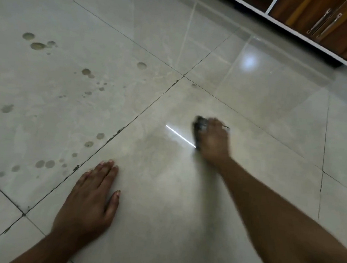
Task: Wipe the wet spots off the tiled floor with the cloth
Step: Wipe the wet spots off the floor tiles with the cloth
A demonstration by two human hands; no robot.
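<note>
One dark cloth (198, 126) is bunched under the blurred right hand (214, 139), which grips it against the tiled floor (255, 96). Many wet spots (37, 45) lie on the tile to the left, well apart from the cloth. The left hand (91, 199) rests flat on the floor, fingers straight, and a wooden cabinet (324, 23) stands at the far right.

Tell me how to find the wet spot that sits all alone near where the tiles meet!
Start at the wooden cabinet, then follow the dark grout line leftward from the four-tile corner. Just below that line lies one round wet spot. Nothing sits beside it, while the other spots crowd together.
</note>
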